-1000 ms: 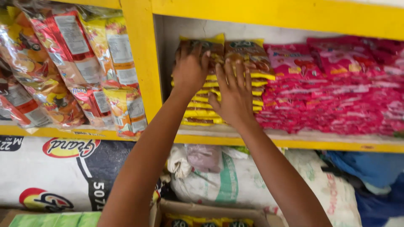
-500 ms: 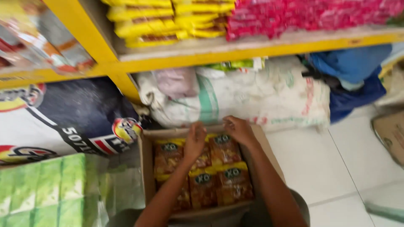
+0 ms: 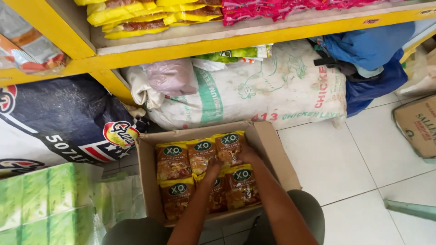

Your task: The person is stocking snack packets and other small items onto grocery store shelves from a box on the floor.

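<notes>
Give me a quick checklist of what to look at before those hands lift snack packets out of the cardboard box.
1. Both hands in the box: ok. The left hand and right hand rest on the snack packets.
2. Firm hold on a packet: cannot tell; the fingers are pressed among the packets.
3. Cardboard box open: ok, flaps spread and packets in rows.
4. Box steady: ok, it sits between the person's knees on the tiled floor.
5. Room on the yellow shelf above: ok, a bare strip shows in front of the yellow packs.
</notes>
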